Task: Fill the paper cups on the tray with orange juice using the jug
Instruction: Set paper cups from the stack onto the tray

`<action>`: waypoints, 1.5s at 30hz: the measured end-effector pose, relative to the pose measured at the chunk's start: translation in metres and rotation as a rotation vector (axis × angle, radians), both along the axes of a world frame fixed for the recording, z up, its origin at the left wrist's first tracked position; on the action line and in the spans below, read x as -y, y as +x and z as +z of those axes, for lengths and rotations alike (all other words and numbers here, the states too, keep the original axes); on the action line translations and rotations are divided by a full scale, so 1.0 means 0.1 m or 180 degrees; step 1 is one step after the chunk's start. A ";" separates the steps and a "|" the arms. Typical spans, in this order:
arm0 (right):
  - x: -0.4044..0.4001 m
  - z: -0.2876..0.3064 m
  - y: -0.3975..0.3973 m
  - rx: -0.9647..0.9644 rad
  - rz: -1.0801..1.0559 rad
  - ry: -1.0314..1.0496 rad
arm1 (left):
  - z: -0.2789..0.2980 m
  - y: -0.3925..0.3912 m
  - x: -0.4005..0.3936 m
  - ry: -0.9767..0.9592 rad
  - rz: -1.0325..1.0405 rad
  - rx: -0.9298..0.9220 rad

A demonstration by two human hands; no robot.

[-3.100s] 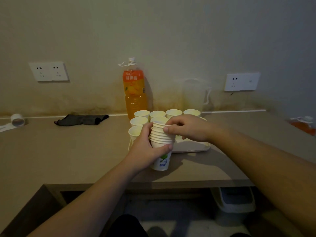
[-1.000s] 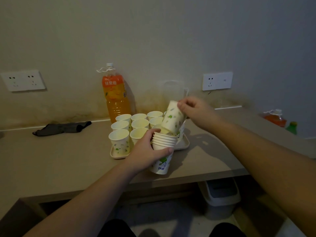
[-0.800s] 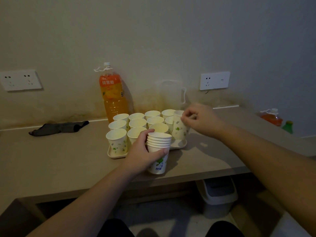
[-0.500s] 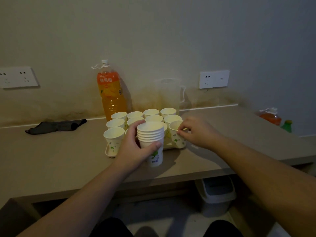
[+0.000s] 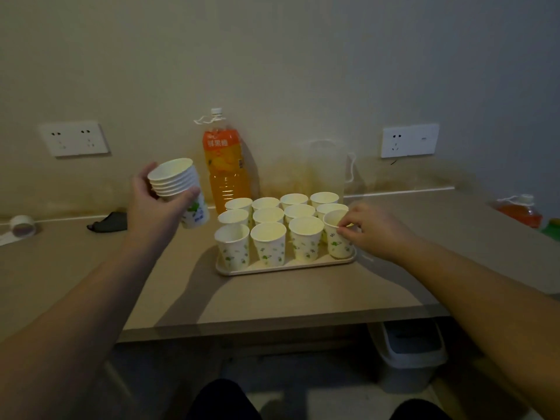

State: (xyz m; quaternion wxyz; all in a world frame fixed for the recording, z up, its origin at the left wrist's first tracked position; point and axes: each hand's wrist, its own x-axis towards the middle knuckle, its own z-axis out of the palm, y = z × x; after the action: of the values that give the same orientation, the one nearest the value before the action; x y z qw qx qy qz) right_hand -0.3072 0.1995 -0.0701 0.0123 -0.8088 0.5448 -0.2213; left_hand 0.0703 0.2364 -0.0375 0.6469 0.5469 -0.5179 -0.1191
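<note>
My right hand (image 5: 368, 230) pinches the rim of the tray's (image 5: 285, 266) 4 o'clock cup (image 5: 337, 234) to seat it, left hand (image 5: 157, 204) grips the spare stack (image 5: 178, 189) at 10 o'clock, clear of the jug (image 5: 325, 168).

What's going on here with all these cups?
A person is setting out paper cups on a tray before pouring juice. The left hand holds a stack of spare cups in the air beside the tray. The right hand pinches the rim of the front right cup, which stands on the tray. Twelve cups stand there in three rows, all looking empty. The orange juice bottle and a clear jug stand untouched by the wall.
</note>
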 end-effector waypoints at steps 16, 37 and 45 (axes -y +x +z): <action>0.02 -0.11 0.05 0.0348 -0.0311 0.0326 | -0.87 0.39 0.26 0.1586 0.0071 -0.0008; 0.22 0.23 0.52 0.0291 0.0040 0.0062 | -0.72 0.29 0.73 0.1843 0.0183 0.0471; 0.64 0.60 1.73 0.0206 0.0571 0.0199 | -0.68 0.49 1.02 0.1758 0.0145 0.0346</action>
State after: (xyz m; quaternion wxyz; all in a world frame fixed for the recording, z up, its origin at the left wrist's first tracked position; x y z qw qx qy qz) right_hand -0.1347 0.1356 -0.0102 0.0749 -0.8460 0.4761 -0.2282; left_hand 0.1195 0.1339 -0.1050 0.4472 0.7196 -0.4873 -0.2116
